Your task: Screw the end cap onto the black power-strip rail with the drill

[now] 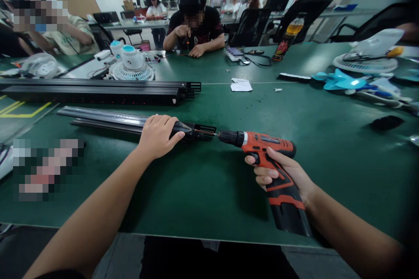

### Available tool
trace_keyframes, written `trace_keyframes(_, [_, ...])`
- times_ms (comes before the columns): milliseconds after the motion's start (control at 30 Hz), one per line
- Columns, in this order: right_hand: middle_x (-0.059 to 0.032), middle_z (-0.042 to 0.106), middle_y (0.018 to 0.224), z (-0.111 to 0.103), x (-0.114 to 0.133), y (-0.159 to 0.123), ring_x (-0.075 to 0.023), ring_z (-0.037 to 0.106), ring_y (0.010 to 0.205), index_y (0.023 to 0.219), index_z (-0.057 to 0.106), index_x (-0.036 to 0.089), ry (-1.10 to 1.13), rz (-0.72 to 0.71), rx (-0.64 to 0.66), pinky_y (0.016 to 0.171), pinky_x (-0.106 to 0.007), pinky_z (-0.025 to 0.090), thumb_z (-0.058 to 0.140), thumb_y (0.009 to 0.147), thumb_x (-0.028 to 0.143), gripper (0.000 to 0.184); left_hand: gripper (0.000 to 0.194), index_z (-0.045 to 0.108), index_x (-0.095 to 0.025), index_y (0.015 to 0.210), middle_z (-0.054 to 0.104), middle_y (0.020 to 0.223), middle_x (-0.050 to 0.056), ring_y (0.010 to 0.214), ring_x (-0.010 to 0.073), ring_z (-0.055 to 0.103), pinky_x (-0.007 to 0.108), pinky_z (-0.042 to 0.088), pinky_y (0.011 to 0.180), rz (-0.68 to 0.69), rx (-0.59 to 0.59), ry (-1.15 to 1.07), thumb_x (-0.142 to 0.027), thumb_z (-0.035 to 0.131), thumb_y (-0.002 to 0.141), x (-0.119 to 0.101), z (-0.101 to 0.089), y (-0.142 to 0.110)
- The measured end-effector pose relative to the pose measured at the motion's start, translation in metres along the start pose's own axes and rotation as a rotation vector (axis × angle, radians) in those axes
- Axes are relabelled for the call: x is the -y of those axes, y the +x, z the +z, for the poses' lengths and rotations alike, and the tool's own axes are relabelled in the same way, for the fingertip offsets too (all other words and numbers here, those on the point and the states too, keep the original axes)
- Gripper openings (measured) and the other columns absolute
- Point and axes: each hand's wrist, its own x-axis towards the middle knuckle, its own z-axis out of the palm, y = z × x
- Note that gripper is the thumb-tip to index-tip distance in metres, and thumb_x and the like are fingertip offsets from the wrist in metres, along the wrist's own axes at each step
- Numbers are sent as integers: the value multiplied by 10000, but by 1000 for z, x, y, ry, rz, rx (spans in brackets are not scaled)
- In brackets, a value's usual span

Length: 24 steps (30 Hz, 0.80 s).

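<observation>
My right hand is wrapped round the handle of a red-and-black cordless drill, one finger at the trigger. The drill lies level and points left, its bit meeting the open, slotted end of a long black bar. Whether the bit touches a screw there, I cannot make out. My left hand lies over the bar near that end and grips it, thumb on the near side. The bar rests on the green table and runs away to the left, with a shiny upper face.
More long black bars lie behind. White fan parts stand at the back left, with blue fan blades at the right. A paper scrap and a bottle are beyond. A person works opposite.
</observation>
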Motion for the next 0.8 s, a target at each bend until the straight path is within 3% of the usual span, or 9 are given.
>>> trace_keyframes(200, [64, 360, 573, -2, 1, 1, -126, 395, 533, 1016, 644, 180, -51, 3, 3, 537, -256, 422, 719, 899, 511, 359, 544, 651, -190, 1234, 689, 1178, 151, 1104, 353, 585, 552, 398, 1076, -6, 5, -23, -596, 355, 1025, 0, 0, 0])
trace_keyframes(800, [71, 372, 555, -1, 1, 1, -107, 454, 542, 1017, 657, 162, 39, 29, 30, 540, -190, 440, 791, 855, 464, 368, 511, 642, -207, 1235, 691, 1181, 139, 1099, 340, 589, 540, 397, 1083, 1, -2, -7, -581, 362, 1029, 0, 0, 0])
